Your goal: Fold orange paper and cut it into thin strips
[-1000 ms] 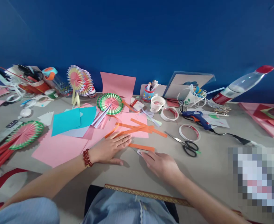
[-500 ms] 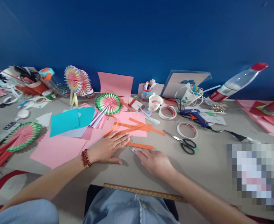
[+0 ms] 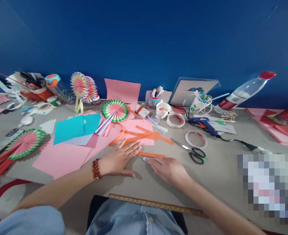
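The left hand (image 3: 123,160) lies flat and open on the desk (image 3: 139,187), between the middle and the front edge. Its fingers reach over some orange strips (image 3: 147,135). One loose strip (image 3: 153,154) lies just past those fingers, along the top of the right hand (image 3: 169,171). The right hand is closed, pinching a small white tool (image 3: 145,159) with a thin tip. The tip points at the left hand, but I can't tell if it touches the strip. The scissors (image 3: 189,149) lie near the right hand. Pink paper (image 3: 62,158) and blue paper (image 3: 70,130) are left of the strips. A round fan (image 3: 116,110) and a cup (image 3: 162,112) sit toward the desk's back edge.
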